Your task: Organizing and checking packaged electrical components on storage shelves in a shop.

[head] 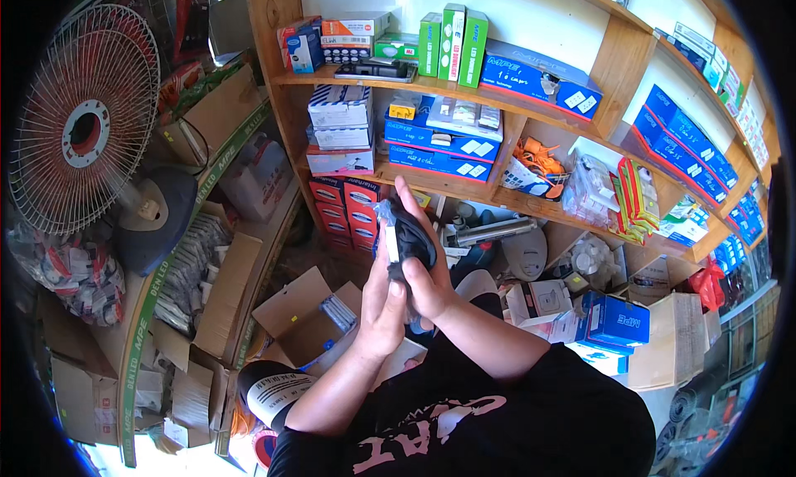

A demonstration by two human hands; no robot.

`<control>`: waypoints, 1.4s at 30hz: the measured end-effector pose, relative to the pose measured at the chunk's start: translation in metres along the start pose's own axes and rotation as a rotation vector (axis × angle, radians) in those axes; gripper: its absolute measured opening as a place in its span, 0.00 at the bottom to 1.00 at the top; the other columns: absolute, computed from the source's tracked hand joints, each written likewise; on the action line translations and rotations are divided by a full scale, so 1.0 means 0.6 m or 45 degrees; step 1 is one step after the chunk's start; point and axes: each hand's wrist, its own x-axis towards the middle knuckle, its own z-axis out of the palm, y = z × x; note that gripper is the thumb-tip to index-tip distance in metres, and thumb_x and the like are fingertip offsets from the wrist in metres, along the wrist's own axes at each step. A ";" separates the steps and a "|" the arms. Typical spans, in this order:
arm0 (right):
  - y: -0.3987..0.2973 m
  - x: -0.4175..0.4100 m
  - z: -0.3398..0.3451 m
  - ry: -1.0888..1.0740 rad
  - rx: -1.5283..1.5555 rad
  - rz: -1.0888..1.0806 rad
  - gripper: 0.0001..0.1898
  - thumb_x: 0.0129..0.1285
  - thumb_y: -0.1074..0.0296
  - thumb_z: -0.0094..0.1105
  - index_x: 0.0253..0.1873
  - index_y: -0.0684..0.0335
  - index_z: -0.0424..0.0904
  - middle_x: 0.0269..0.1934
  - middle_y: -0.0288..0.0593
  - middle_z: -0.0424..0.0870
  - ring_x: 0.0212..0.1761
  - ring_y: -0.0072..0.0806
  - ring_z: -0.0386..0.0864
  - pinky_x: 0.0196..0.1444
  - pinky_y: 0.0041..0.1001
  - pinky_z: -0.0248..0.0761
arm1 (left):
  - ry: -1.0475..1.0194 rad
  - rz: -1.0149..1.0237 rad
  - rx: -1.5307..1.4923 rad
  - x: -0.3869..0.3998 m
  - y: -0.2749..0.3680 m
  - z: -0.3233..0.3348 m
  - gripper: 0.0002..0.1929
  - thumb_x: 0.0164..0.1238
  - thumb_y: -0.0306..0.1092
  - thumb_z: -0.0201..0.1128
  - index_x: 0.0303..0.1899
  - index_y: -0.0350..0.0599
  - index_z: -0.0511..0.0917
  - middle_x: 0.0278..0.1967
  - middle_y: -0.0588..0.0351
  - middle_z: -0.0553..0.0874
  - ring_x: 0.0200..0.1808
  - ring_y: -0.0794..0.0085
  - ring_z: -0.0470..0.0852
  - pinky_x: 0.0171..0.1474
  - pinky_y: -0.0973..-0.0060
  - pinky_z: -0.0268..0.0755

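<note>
Between my two palms is a black bundle (415, 239), soft-looking or coiled, with a white strip and a bit of clear plastic (384, 213) along its left side. What exactly it is cannot be made out. My left hand (380, 303) presses against its left and lower side, thumb pointing up. My right hand (432, 278) wraps its right side, with the thumb across the front and a finger stretched up past the top. Below the hands, an open cardboard box (292, 309) sits on the floor, with small blue-and-white packs (339, 312) inside.
A wooden shelf (528, 107) with blue and green boxes (476, 48) curves across the front and right. On the left, a fan (87, 132) stands on a rack with green-edged shelves (180, 228). Cartons (668, 340) and blue boxes (615, 318) are stacked at right.
</note>
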 end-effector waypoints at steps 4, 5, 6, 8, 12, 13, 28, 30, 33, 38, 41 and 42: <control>-0.001 0.008 -0.002 0.056 -0.020 -0.026 0.36 0.75 0.56 0.57 0.78 0.72 0.58 0.82 0.57 0.55 0.86 0.43 0.47 0.83 0.40 0.41 | -0.048 -0.090 -0.058 -0.004 -0.001 -0.010 0.38 0.84 0.56 0.47 0.79 0.33 0.53 0.75 0.47 0.67 0.76 0.63 0.65 0.77 0.64 0.53; 0.001 0.008 0.000 0.064 -0.025 -0.049 0.35 0.75 0.56 0.57 0.78 0.71 0.59 0.81 0.57 0.57 0.85 0.43 0.49 0.82 0.40 0.42 | -0.052 -0.097 -0.061 -0.006 -0.001 -0.010 0.38 0.84 0.56 0.47 0.79 0.33 0.53 0.75 0.47 0.67 0.76 0.63 0.65 0.77 0.64 0.53; 0.002 0.008 -0.001 0.072 -0.028 -0.045 0.35 0.75 0.56 0.57 0.78 0.71 0.59 0.81 0.57 0.57 0.85 0.43 0.49 0.82 0.40 0.42 | -0.045 -0.098 -0.109 -0.006 -0.005 -0.009 0.39 0.83 0.57 0.48 0.79 0.33 0.53 0.75 0.47 0.66 0.76 0.63 0.65 0.77 0.64 0.53; 0.002 0.008 -0.001 0.154 0.026 -0.001 0.32 0.76 0.58 0.55 0.77 0.71 0.61 0.78 0.57 0.63 0.83 0.42 0.56 0.81 0.39 0.47 | -0.074 -0.079 -0.120 -0.005 -0.013 -0.012 0.41 0.82 0.57 0.50 0.80 0.33 0.51 0.76 0.46 0.64 0.78 0.62 0.62 0.79 0.63 0.51; -0.003 0.017 0.001 0.430 0.333 0.335 0.31 0.81 0.50 0.47 0.77 0.67 0.62 0.71 0.54 0.74 0.71 0.36 0.74 0.72 0.35 0.68 | -0.186 -0.036 0.020 -0.005 -0.027 -0.015 0.41 0.82 0.50 0.51 0.81 0.33 0.45 0.81 0.44 0.54 0.83 0.59 0.51 0.82 0.61 0.40; -0.002 0.015 0.001 0.440 0.326 0.336 0.31 0.81 0.50 0.47 0.77 0.67 0.62 0.71 0.54 0.74 0.71 0.36 0.74 0.72 0.35 0.68 | -0.194 -0.042 0.013 -0.008 -0.028 -0.012 0.41 0.82 0.50 0.51 0.81 0.33 0.45 0.81 0.44 0.54 0.83 0.59 0.51 0.82 0.61 0.40; -0.017 -0.080 0.008 -0.610 -0.524 -0.075 0.30 0.67 0.73 0.58 0.74 0.67 0.69 0.79 0.64 0.58 0.83 0.54 0.54 0.82 0.44 0.49 | 0.588 -0.035 -0.293 -0.009 0.004 -0.052 0.33 0.85 0.54 0.43 0.80 0.47 0.52 0.75 0.51 0.65 0.74 0.61 0.66 0.77 0.62 0.56; -0.006 -0.081 -0.006 -0.457 -0.518 -0.093 0.30 0.71 0.69 0.55 0.76 0.68 0.66 0.80 0.63 0.56 0.84 0.51 0.53 0.82 0.44 0.48 | 0.301 -0.063 -0.158 -0.006 -0.017 -0.049 0.38 0.84 0.54 0.44 0.81 0.38 0.45 0.78 0.48 0.60 0.79 0.62 0.57 0.80 0.63 0.46; -0.023 -0.043 0.028 -0.016 -0.386 0.069 0.34 0.81 0.54 0.41 0.80 0.74 0.52 0.82 0.58 0.54 0.84 0.44 0.53 0.82 0.41 0.46 | 0.006 0.093 -0.143 -0.018 -0.024 -0.028 0.37 0.86 0.49 0.44 0.82 0.39 0.40 0.83 0.46 0.45 0.84 0.60 0.39 0.82 0.64 0.32; 0.003 -0.054 0.016 -0.159 -0.337 0.040 0.32 0.80 0.57 0.41 0.78 0.78 0.56 0.81 0.62 0.54 0.84 0.52 0.51 0.83 0.42 0.45 | 0.157 0.114 -0.204 -0.038 -0.038 -0.026 0.38 0.86 0.52 0.42 0.82 0.39 0.37 0.83 0.47 0.43 0.84 0.61 0.38 0.81 0.64 0.32; -0.015 -0.105 0.012 -0.649 -0.383 0.204 0.25 0.73 0.69 0.54 0.70 0.76 0.71 0.72 0.67 0.70 0.76 0.55 0.68 0.76 0.40 0.61 | 0.397 0.036 -0.082 -0.020 -0.026 -0.099 0.40 0.84 0.58 0.45 0.83 0.46 0.41 0.77 0.48 0.60 0.72 0.64 0.66 0.76 0.63 0.54; -0.010 -0.117 0.005 -0.768 -0.390 0.152 0.23 0.71 0.71 0.55 0.68 0.74 0.74 0.69 0.65 0.74 0.74 0.53 0.72 0.74 0.39 0.65 | 0.416 0.038 -0.094 -0.011 -0.027 -0.123 0.38 0.84 0.56 0.46 0.83 0.48 0.44 0.74 0.51 0.65 0.64 0.67 0.71 0.69 0.66 0.63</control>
